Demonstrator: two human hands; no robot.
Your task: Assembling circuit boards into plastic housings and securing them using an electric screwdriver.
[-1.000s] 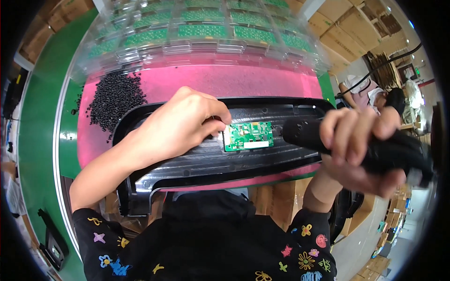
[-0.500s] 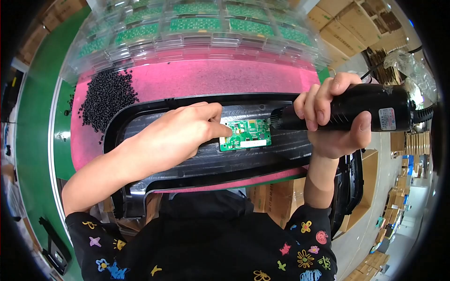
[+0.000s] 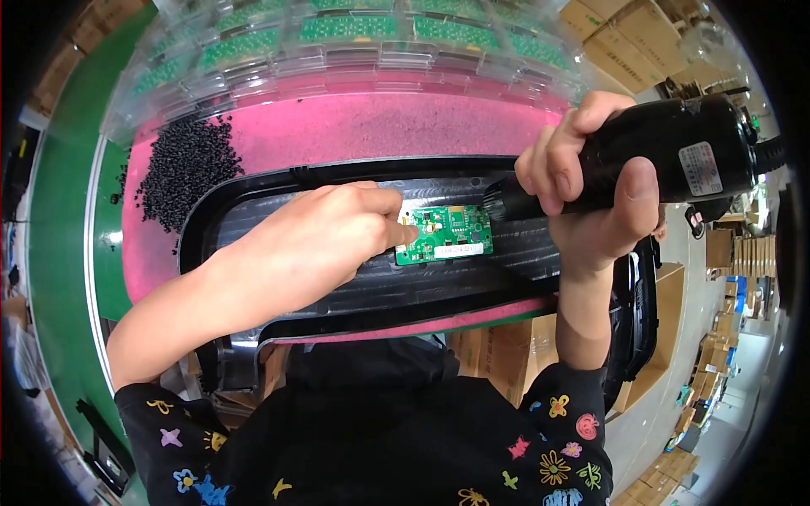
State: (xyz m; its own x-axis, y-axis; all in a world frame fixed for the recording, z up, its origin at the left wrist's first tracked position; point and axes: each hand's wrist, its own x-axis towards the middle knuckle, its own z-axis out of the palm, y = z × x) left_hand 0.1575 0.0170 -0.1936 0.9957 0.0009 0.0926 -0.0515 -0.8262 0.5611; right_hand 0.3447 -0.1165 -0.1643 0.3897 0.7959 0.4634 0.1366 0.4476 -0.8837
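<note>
A green circuit board (image 3: 460, 228) with a white label strip lies inside a long black plastic housing (image 3: 371, 312). My left hand (image 3: 346, 223) reaches across the housing, its fingers curled and pressed together at the board's left end. In my right hand (image 3: 591, 173) is a thick black electric screwdriver (image 3: 645, 156), held nearly level with its ribbed nose at the board's right edge. My fingers wrap over the tool's top and the thumb lies along its near side. The nose hides the bit's contact point.
A pile of small black parts (image 3: 181, 173) sits on the pink mat (image 3: 337, 126) at left. Clear trays (image 3: 346, 55) of green boards are stacked along the back. An open cardboard box (image 3: 666, 325) and more black housings (image 3: 637, 312) stand at right.
The rear of the screwdriver has risen a little, tilting the tool, while its nose stays by the board's right edge. My left hand remains at the board; the whole view has shifted slightly.
</note>
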